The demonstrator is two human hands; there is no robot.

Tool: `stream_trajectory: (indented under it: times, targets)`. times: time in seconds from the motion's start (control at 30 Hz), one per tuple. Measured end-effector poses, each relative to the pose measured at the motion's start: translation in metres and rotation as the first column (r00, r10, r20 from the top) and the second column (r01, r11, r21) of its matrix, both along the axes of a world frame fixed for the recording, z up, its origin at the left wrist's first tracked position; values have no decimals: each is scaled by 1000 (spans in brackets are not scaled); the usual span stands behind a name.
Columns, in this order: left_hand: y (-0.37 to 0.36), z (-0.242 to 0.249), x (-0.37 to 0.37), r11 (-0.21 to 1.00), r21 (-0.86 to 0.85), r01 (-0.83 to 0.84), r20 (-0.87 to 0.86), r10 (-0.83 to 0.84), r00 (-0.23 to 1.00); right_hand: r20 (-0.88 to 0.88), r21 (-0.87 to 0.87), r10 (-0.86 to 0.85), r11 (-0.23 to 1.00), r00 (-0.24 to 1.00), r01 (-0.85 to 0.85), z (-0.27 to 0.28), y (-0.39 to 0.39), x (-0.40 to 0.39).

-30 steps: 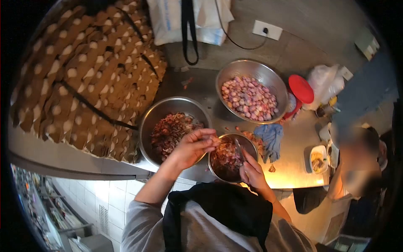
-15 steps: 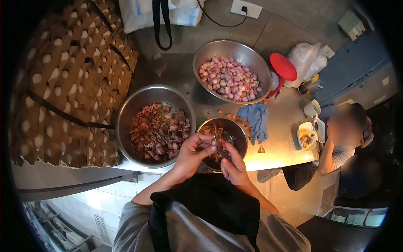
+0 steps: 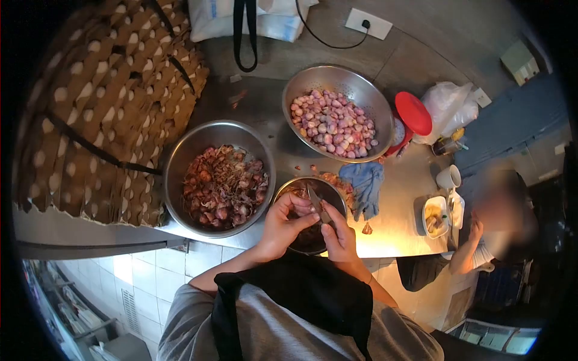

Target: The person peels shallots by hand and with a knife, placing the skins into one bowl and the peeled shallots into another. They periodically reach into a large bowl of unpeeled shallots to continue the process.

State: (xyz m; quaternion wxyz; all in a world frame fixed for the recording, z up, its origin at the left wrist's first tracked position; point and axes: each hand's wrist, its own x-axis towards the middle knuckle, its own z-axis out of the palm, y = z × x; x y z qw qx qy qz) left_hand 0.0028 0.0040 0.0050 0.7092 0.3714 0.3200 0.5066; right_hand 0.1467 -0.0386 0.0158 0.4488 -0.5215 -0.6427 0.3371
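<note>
Over a small steel bowl [image 3: 341, 198] with papery skins in it, my left hand [image 3: 285, 221] is closed on a small shallot, mostly hidden by the fingers. My right hand [image 3: 341, 239] grips a small knife [image 3: 317, 201], its blade pointing up and away beside the left fingertips. To the left stands a large steel bowl [image 3: 173, 198] holding unpeeled shallots [image 3: 223, 212] and dry roots and skins. Farther back, a steel colander [image 3: 295, 75] contains many peeled pinkish shallots [image 3: 334, 123].
Stacked egg trays [image 3: 102, 114] rise at the left. A blue glove [image 3: 366, 188] and loose skins lie right of the small bowl. A red scale [image 3: 413, 114], a white mug [image 3: 448, 177] and a food container [image 3: 435, 218] stand farther right, near a seated person [image 3: 466, 256].
The view has shifted slightly. The knife blade now shows more broadly, tilted up and left between my hands. The person at the right has a hand raised near the head.
</note>
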Motion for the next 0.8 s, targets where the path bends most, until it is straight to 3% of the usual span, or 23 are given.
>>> stream_trajectory:
  times: [0.07, 0.2, 0.3, 0.37, 0.43, 0.47, 0.53, 0.57, 0.6, 0.7, 0.8]
  targets:
    - [0, -2, 0, 987, -152, 51, 171, -24, 985, 24, 30, 62, 998, 998, -63, -3, 5, 7]
    - [-4, -3, 4, 950, -293, 105, 246, -32, 969, 97, 59, 185, 980, 978, -191, -8, 8, 26]
    - [-10, -3, 8, 912, -388, 133, 271, -24, 962, 347, 146, 174, 961, 921, -237, -7, 9, 37]
    - [-9, -3, 11, 904, -417, 100, 261, 13, 965, 434, 219, 149, 939, 889, -264, -8, 11, 41]
    - [-7, -8, 15, 950, -312, 21, 222, 51, 974, 529, 231, 135, 927, 838, -295, -11, 13, 46]
    - [-9, -10, 15, 963, -270, -16, 197, 72, 978, 472, 296, 135, 907, 871, -301, -13, 17, 45]
    - [-6, -5, 10, 957, -288, -32, 171, 84, 982, 71, 97, 224, 968, 972, -231, -28, 11, 40]
    - [0, -1, 10, 959, -282, -38, 168, 88, 982, -237, -53, 279, 953, 931, -299, -29, 8, 38]
    - [2, 1, 8, 959, -284, -14, 175, 66, 982, -530, -178, 219, 916, 819, -360, -29, 5, 36]
    - [2, 1, 4, 954, -299, 26, 257, 55, 965, -800, -354, 7, 801, 599, -483, -18, 9, 36]
    - [3, -1, 2, 956, -293, 23, 219, 43, 975, -783, -369, 82, 737, 616, -567, -15, 12, 40]
